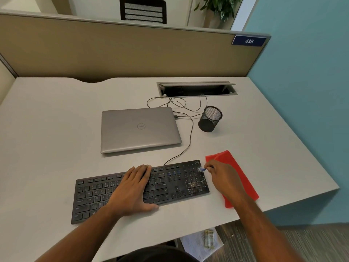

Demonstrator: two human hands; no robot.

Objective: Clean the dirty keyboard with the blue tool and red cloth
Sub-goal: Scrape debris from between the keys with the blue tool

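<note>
Head: blue tool [202,169] at keyboard [170,183] corner

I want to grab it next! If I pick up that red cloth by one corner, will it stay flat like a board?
Probably not. The red cloth lies folded and limp on the desk, so it would likely droop and unfold. It looks thin, so probably light. The right hand is over part of it, so it may drag.

Black keyboard [170,184] speckled pale, blue tool [202,169], red cloth [239,176], silver laptop [139,129], black mesh cup [209,120].
</note>
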